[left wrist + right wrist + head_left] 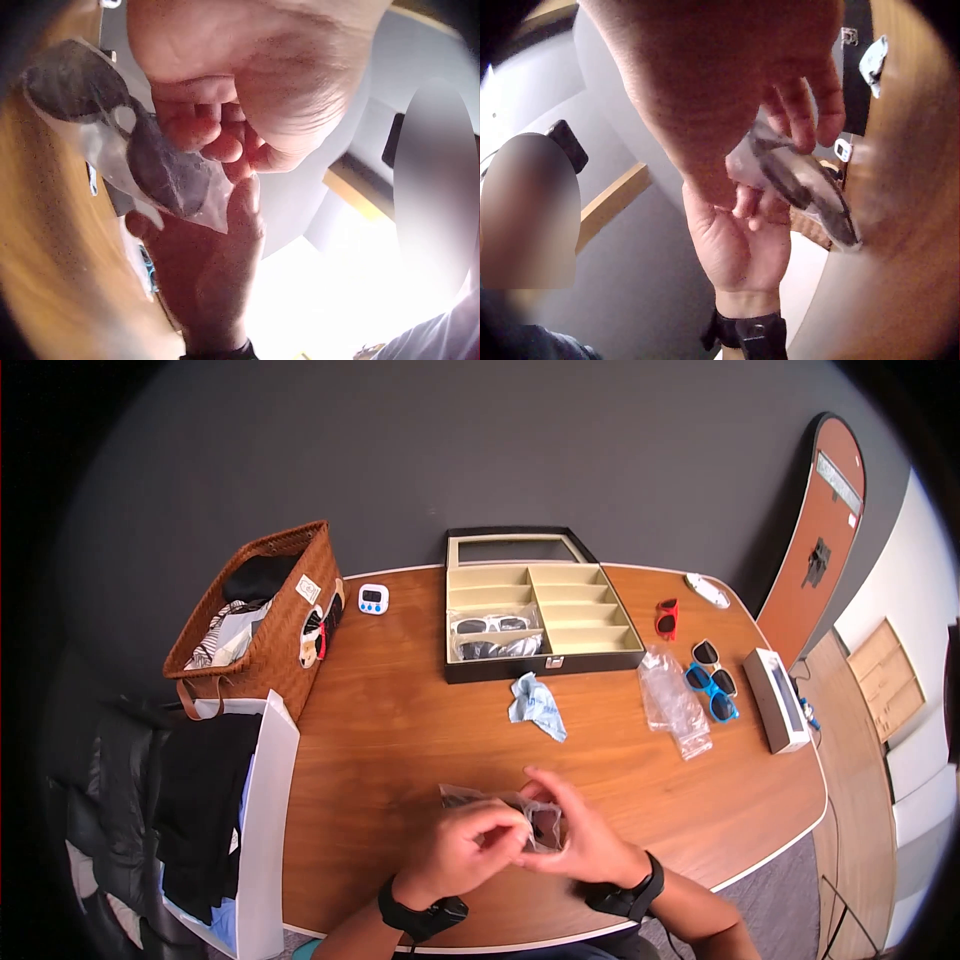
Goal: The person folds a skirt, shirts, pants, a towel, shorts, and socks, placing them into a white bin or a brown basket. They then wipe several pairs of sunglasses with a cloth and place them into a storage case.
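Observation:
Above the near part of the table, both hands hold a clear plastic bag (217, 214) with dark-lensed sunglasses (169, 169) inside. My left hand (462, 852) pinches the bag's end between curled fingers and thumb. From the other side my right hand (595, 845) grips the bag, its thumb and fingers around the sunglasses. In the right wrist view, the bagged sunglasses (810, 180) slant down past the right fingers, close to the left hand (742, 251). A crumpled light-blue cloth (538, 707) lies on the table beyond the hands.
An open display case (590, 668) at the back holds bagged white sunglasses (490, 625) and a dark bagged pair. Rightward lie empty plastic bags (672, 700), red sunglasses (667, 620), blue sunglasses (712, 692) and a white box (778, 700). A woven basket (290, 620) and timer (373, 599) stand left.

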### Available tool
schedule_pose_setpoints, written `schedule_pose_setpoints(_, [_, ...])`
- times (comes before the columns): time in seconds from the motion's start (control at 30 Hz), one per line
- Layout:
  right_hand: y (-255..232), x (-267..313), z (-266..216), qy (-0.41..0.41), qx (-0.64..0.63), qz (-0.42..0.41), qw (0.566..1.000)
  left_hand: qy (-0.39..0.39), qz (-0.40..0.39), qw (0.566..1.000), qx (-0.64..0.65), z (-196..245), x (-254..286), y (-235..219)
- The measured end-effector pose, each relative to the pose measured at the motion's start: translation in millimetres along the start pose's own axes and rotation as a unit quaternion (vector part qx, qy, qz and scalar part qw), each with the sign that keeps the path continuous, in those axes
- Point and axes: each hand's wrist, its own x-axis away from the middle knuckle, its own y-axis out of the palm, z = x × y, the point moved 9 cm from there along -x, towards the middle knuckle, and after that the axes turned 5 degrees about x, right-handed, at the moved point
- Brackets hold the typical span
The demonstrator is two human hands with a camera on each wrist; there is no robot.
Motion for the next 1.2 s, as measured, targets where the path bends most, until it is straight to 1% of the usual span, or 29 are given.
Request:
schedule_pose_setpoints(0.03, [-1.6, 1.6, -2.7, 0.027, 0.002, 0.014, 1.0, -0.001, -0.008, 1.0, -0.019, 0.9, -0.8, 6.3])
schedule_pose_setpoints(0.07, [-2.5, 2.6, -2.1, 0.023, 0.006, 0.013, 1.0, -0.004, -0.016, 0.999, -0.039, 1.4, -1.0, 11.1])
schedule_pose_setpoints(0.1, [1.5, 3.4, -2.1, 0.008, 0.013, -0.017, 1.0, 0.031, -0.012, 0.998, -0.053, 1.6, -0.7, 12.6])
schedule_pose_setpoints(0.13, [5.3, 3.3, -3.2, -0.006, 0.02, -0.047, 0.999, 0.034, -0.01, 0.998, -0.053, 2.0, -0.9, 12.0])
schedule_pose_setpoints(0.17, [2.7, 1.6, -2.4, 0.034, -0.016, -0.043, 0.998, 0.026, -0.006, 0.999, -0.036, 0.3, -1.5, 10.0])
schedule_pose_setpoints(0.23, [-6.1, -0.7, 17.4, 0.038, -0.036, -0.034, 0.998, 0.02, -0.001, 1.0, -0.016, -1.7, -2.4, 7.0])
schedule_pose_setpoints(0.27, [-14.4, -2.7, 29.4, 0.043, -0.058, -0.024, 0.997, 0.009, 0.026, 1.0, -0.004, -5.0, -3.9, 0.4])
schedule_pose_setpoints(0.3, [-34.3, -11.1, 37.7, 0.057, -0.082, 0.017, 0.995, -0.004, 0.052, 0.999, 0.009, -9.2, -3.6, -4.9])
schedule_pose_setpoints(0.33, [-58.2, -23.7, 45.3, 0.093, -0.117, 0.034, 0.988, -0.001, 0.052, 0.999, 0.014, -17.2, -1.9, -5.2])
schedule_pose_setpoints(0.37, [-86.4, -36.4, 57.3, 0.106, -0.119, 0.07, 0.985, -0.026, 0.062, 0.997, 0.039, -35.7, 0.4, -7.1])
schedule_pose_setpoints(0.43, [-146.9, -69.1, 69.0, 0.063, -0.073, 0.143, 0.985, -0.082, 0.066, 0.989, 0.099, -51.5, 2.2, -6.2])
schedule_pose_setpoints(0.47, [-170.5, -84.0, 81.3, 0.069, -0.07, 0.165, 0.981, -0.078, 0.069, 0.99, 0.1, -51.4, 1.9, -6.0])
schedule_pose_setpoints(0.5, [-190.2, -100.0, 96.4, 0.063, -0.094, 0.184, 0.976, -0.095, 0.054, 0.989, 0.099, -55.9, 2.1, -2.6])
schedule_pose_setpoints(0.53, [-203.0, -112.6, 114.7, 0.078, -0.125, 0.194, 0.97, -0.113, 0.038, 0.988, 0.096, -60.5, 2.8, 0.9])
schedule_pose_setpoints(0.6, [-215.7, -132.1, 163.3, 0.134, -0.099, 0.18, 0.969, -0.114, 0.041, 0.988, 0.097, -65.9, 3.4, 1.4])
schedule_pose_setpoints(0.67, [-210.3, -143.6, 201.9, 0.178, -0.036, 0.112, 0.977, -0.116, 0.042, 0.988, 0.097, -67.6, 4.2, 1.2])
schedule_pose_setpoints(0.7, [-198.7, -145.0, 214.3, 0.201, -0.06, 0.062, 0.976, -0.128, 0.039, 0.986, 0.096, -69.5, 4.9, 1.4])
schedule_pose_setpoints(0.73, [-193.2, -145.2, 225.0, 0.21, 0.015, 0.049, 0.976, -0.142, 0.037, 0.985, 0.095, -71.6, 5.5, 1.3])
schedule_pose_setpoints(0.77, [-191.3, -154.1, 212.3, 0.125, 0.191, 0.03, 0.973, -0.142, 0.038, 0.985, 0.095, -71.3, 5.0, 0.6])
schedule_pose_setpoints(0.8, [-184.5, -157.7, 200.4, 0.035, 0.359, 0.009, 0.933, -0.132, 0.037, 0.986, 0.091, -69.6, 4.3, 0.7])
schedule_pose_setpoints(0.83, [-181.3, -155.0, 206.0, 0.038, 0.359, 0.006, 0.933, -0.123, 0.036, 0.988, 0.089, -68.4, 5.2, 2.1])
schedule_pose_setpoints(0.9, [-156.4, -151.6, 182.7, 0.007, 0.434, -0.036, 0.9, -0.126, 0.03, 0.988, 0.08, -60.4, 5.9, 4.3])
schedule_pose_setpoints(0.93, [-152.5, -153.2, 182.2, 0.01, 0.435, -0.034, 0.9, -0.123, 0.025, 0.99, 0.067, -57.0, 4.3, 5.0])
schedule_pose_setpoints(1.0, [-144.7, -157.2, 184.0, 0.012, 0.48, -0.058, 0.875, -0.122, 0.021, 0.99, 0.064, -58.5, 4.7, 6.7])
schedule_pose_setpoints(1.03, [-146.5, -158.2, 189.7, 0.048, 0.463, -0.068, 0.883, -0.121, 0.018, 0.991, 0.062, -59.3, 5.8, 8.1])
schedule_pose_setpoints(1.07, [-144.0, -158.3, 191.2, 0.055, 0.467, -0.061, 0.88, -0.116, 0.008, 0.991, 0.064, -59.2, 5.7, 10.8])
schedule_pose_setpoints(1.13, [-147.3, -154.5, 182.0, -0.012, 0.56, -0.011, 0.828, -0.108, 0.041, 0.991, 0.063, -58.4, 5.3, 5.2])
schedule_pose_setpoints(1.17, [-161.6, -150.9, 180.2, -0.004, 0.567, -0.006, 0.824, -0.124, 0.035, 0.99, 0.063, -59.5, 5.9, 4.7])
schedule_pose_setpoints(1.2, [-174.6, -150.0, 179.0, 0.007, 0.486, 0.005, 0.874, -0.121, 0.028, 0.99, 0.067, -61.7, 5.9, 5.4])
